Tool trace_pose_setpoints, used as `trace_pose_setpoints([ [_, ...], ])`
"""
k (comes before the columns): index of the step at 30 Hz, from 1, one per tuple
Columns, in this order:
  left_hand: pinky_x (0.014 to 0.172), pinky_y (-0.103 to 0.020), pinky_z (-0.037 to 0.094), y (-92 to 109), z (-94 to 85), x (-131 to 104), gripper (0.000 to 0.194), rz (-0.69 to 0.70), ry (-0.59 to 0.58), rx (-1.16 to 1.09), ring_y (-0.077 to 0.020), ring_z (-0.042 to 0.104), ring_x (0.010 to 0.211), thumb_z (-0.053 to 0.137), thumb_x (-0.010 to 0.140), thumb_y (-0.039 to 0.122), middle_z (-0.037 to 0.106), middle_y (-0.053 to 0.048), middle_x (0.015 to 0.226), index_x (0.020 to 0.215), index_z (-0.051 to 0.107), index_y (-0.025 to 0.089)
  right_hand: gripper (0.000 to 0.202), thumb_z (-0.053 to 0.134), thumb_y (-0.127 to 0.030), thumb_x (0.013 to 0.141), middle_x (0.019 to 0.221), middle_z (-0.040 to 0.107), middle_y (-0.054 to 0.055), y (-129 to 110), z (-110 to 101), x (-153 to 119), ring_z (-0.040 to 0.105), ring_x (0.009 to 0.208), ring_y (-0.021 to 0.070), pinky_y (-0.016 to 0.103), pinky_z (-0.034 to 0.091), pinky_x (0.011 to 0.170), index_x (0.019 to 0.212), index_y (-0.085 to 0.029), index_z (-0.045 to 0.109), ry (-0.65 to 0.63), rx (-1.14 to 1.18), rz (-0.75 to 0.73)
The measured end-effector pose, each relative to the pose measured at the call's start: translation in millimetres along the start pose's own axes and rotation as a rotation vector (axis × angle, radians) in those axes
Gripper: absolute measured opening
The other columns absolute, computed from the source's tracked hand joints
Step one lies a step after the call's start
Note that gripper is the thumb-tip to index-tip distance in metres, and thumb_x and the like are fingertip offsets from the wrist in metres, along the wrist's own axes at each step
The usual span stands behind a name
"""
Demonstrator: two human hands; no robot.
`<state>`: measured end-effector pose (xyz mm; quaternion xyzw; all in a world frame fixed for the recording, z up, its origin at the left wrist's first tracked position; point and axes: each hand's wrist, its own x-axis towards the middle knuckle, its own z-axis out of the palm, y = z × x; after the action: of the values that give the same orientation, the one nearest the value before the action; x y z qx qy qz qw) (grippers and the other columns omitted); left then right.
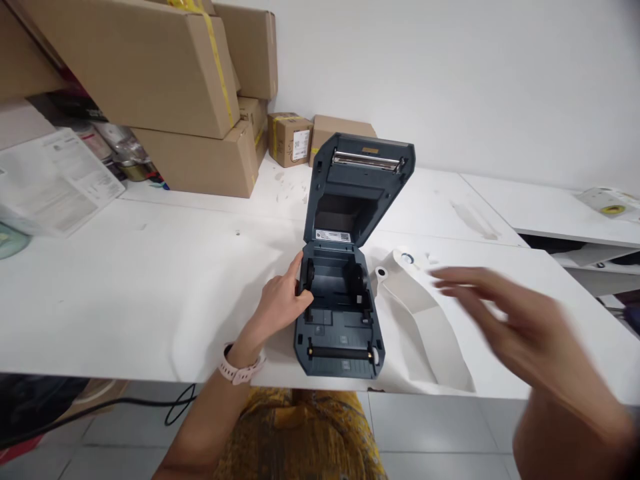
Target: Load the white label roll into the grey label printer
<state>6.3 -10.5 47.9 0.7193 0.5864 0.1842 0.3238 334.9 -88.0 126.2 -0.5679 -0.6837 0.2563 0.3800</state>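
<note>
A dark grey label printer (343, 320) stands on the white table with its lid (350, 187) raised. My left hand (280, 303) grips the printer's left side wall, thumb over the rim and a finger stretched along the edge. To the right, my right hand (505, 327) hangs above the table, blurred, its fingers apart and holding nothing. Between that hand and the printer lies a long curled strip of white label paper (435, 327), with a small roll core (381, 273) at its upper left end. The printer's roll compartment holds no roll.
Cardboard boxes (200, 160) are stacked at the back left, and two smaller ones (290, 139) stand behind the printer. Printed papers (60, 180) lie at the far left. The white table's (125, 293) front edge runs just below the printer; open shelves (600, 273) are at the right.
</note>
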Motion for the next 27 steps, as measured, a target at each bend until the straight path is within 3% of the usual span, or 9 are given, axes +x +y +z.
trace_pose_setpoints([
  [3,0.066,-0.031,0.040,0,-0.1,0,0.090,-0.005,-0.012,0.028,-0.0210,0.057,0.063,0.047,0.083,0.024,0.056,0.005,0.062,0.169,0.022,0.014,0.037,0.054,-0.024,0.095,0.116,0.079,0.011,27,40,45,0.077,0.092,0.0325,0.051,0.061,0.082,0.127,-0.029,0.072,-0.147,-0.434,-0.034],
  [5,0.068,-0.032,0.043,-1,0.5,1,0.090,0.001,-0.022,0.047,-0.0224,0.059,0.065,0.047,0.083,0.025,0.058,0.004,0.063,0.169,0.020,0.014,0.048,0.050,-0.015,0.090,0.109,0.080,0.011,45,57,60,0.078,0.084,0.0286,0.044,0.062,0.074,0.133,-0.025,0.068,-0.210,-0.531,-0.020],
  [9,0.076,-0.035,0.048,-2,2.2,1,0.090,0.003,-0.022,0.078,-0.0252,0.065,0.072,0.048,0.084,0.025,0.064,0.001,0.067,0.169,0.020,0.014,0.055,0.052,-0.013,0.085,0.094,0.079,0.008,70,76,66,0.076,0.077,0.0225,0.035,0.061,0.069,0.138,-0.022,0.064,-0.286,-0.429,0.000],
  [17,0.078,-0.036,0.048,-3,3.1,2,0.090,0.000,-0.038,0.070,-0.0257,0.065,0.073,0.048,0.085,0.026,0.066,-0.001,0.069,0.169,0.019,0.015,0.046,0.054,-0.023,0.088,0.070,0.072,0.002,88,85,73,0.068,0.063,0.0203,0.036,0.055,0.067,0.132,-0.019,0.067,-0.245,-0.346,0.053],
  [22,0.077,-0.035,0.048,-4,3.0,1,0.090,0.004,-0.025,0.056,-0.0254,0.065,0.073,0.048,0.085,0.027,0.065,0.000,0.069,0.169,0.020,0.014,0.047,0.063,-0.042,0.091,0.088,0.077,0.003,93,85,63,0.066,0.061,0.0168,0.033,0.056,0.064,0.135,-0.023,0.065,-0.289,-0.219,0.074],
  [27,0.076,-0.035,0.048,-3,3.6,1,0.090,-0.003,-0.023,0.068,-0.0252,0.065,0.074,0.048,0.083,0.025,0.065,0.000,0.068,0.168,0.021,0.013,0.042,0.068,-0.044,0.087,0.103,0.078,0.004,97,99,57,0.062,0.065,0.0152,0.030,0.055,0.063,0.126,-0.027,0.069,-0.294,-0.153,0.068],
])
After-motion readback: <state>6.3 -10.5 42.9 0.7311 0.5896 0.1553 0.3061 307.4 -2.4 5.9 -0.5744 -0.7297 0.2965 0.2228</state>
